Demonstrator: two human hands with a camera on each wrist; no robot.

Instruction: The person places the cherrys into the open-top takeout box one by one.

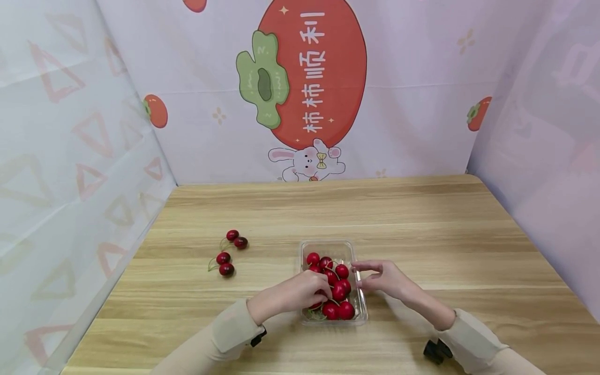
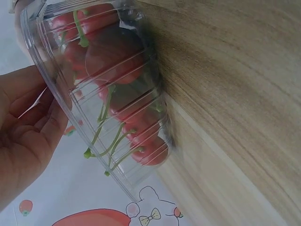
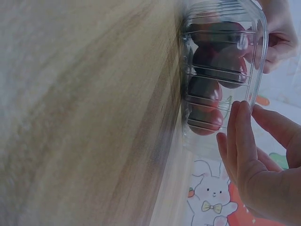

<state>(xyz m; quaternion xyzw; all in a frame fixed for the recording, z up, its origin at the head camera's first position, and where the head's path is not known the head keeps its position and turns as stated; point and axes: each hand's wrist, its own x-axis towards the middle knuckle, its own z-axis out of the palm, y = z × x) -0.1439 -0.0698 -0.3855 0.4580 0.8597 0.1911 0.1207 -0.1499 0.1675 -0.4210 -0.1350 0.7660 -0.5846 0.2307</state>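
A clear plastic box holds several red cherries with green stems. My left hand reaches over the box's left side, its fingers bent down among the cherries. The fingertips are partly hidden there, and I cannot tell whether they pinch a cherry. In the left wrist view, that hand passes over the rim, with cherries visible through the wall. My right hand is at the box's right side, fingers extended with the tips at the rim. From the right wrist, the hand shows nearly straight fingers against the wall.
Two pairs of dark red cherries, one pair farther back and another nearer, lie left of the box on the wooden table. Patterned cloth hangs behind the table and along both sides.
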